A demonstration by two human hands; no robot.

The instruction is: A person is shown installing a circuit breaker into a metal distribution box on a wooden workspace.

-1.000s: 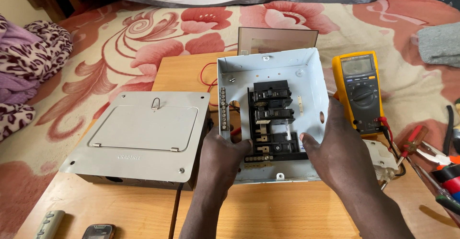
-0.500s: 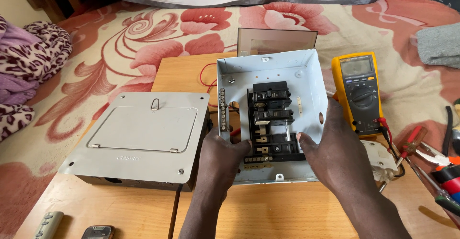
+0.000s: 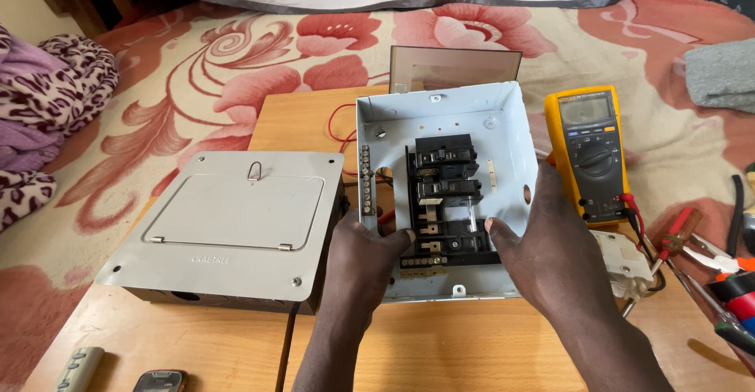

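Note:
An open grey metal breaker box [image 3: 503, 117] stands tilted on the wooden table [image 3: 440, 353] in front of me, with black circuit breakers [image 3: 444, 164] mounted in its middle. My left hand [image 3: 366, 246] grips the box's lower left edge, thumb reaching inside toward the black base. On the lower right side my right hand [image 3: 550, 250] holds the box, its thumb resting beside the breaker assembly. A brass terminal strip [image 3: 365, 181] runs down the left inner wall.
A closed grey panel cover with a hinged door [image 3: 228, 223] lies left of the box. A yellow multimeter [image 3: 588, 150] with leads sits to the right, then a white device [image 3: 625, 260], pliers and screwdrivers [image 3: 708, 254]. Red wire [image 3: 340, 125] trails behind. A flowered bedspread [image 3: 236, 62] lies beyond.
The box has shifted slightly to the right and tilted a little in my hands. Both hands keep their hold on its lower edge.

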